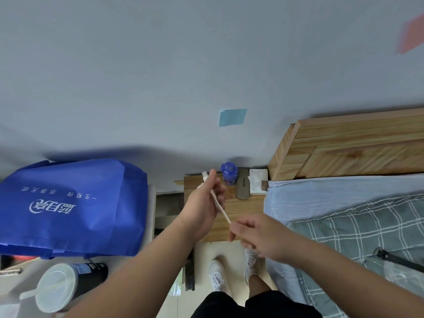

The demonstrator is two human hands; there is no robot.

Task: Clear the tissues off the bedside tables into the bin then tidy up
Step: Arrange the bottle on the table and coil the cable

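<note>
Over the wooden bedside table (243, 206) both my hands hold one white cable (220, 208). My left hand (204, 203) grips its upper part, with a white plug end sticking out above the fingers. My right hand (252, 230) pinches the lower end of the stretched cable. At the table's back stands a blue bottle (228, 173). Beside it lies a dark glasses case (243, 187), and a white tissue pack (258, 181) sits against the bed. No bin is in view.
A big blue bag (68, 207) lies on a surface at the left, with a black lidded cup (68, 285) in front of it. The bed (344, 214) with a wooden headboard (344, 148) fills the right. My feet stand on the floor below the table.
</note>
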